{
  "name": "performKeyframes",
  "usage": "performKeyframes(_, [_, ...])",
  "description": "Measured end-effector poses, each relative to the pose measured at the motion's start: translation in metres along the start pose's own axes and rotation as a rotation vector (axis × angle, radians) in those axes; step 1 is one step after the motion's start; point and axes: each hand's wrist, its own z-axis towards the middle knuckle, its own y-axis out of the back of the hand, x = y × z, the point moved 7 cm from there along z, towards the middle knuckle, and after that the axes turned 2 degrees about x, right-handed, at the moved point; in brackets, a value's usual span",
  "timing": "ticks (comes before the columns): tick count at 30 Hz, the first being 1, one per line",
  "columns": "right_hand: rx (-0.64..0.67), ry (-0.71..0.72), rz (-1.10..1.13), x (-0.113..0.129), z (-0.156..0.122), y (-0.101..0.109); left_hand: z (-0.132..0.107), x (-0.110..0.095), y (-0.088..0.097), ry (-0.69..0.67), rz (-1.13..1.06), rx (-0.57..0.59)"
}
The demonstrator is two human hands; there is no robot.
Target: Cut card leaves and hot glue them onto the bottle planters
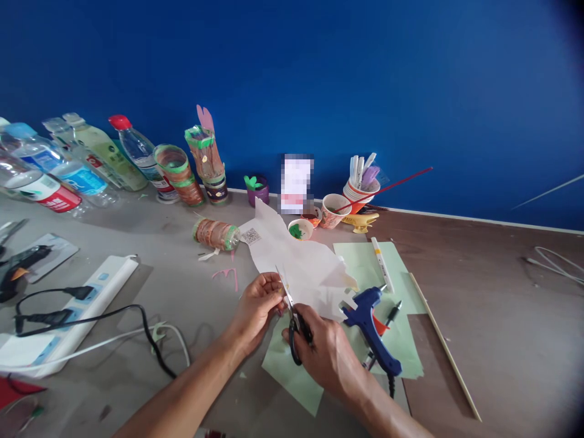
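A deep blue wall (292, 73) above a two-toned tabletop (159, 237).

From where I stand, the wall rises plain and flat behind the full width of the tabletop, its blue sinking to near-black at the upper right corner. The surface is dull grey on the left and gives way to a brown stretch (515, 316) on the right; whether that is one top or two, I can't tell. A thin pale strip (456, 217) runs along the back, where wall and tabletop meet. The light is soft, leaving blurred shadows on the grey.
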Motion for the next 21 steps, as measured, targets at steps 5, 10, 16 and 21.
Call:
performKeyframes(5, [0.019, -0.011, 0.026, 0.001, 0.000, 0.003, 0.000, -0.003, 0.003, -0.042, 0.047, -0.017])
performKeyframes(10, [0.063, -0.044, 0.066, 0.000, 0.000, 0.002, 0.001, -0.005, 0.005, -0.086, 0.095, -0.030])
performKeyframes(16, [0.089, -0.047, 0.118, -0.002, 0.001, 0.001, 0.001, -0.010, 0.005, -0.130, 0.148, -0.046])
performKeyframes(21, [0.101, -0.045, 0.135, -0.004, 0.000, 0.000, 0.002, -0.016, 0.012, -0.144, 0.128, -0.119])
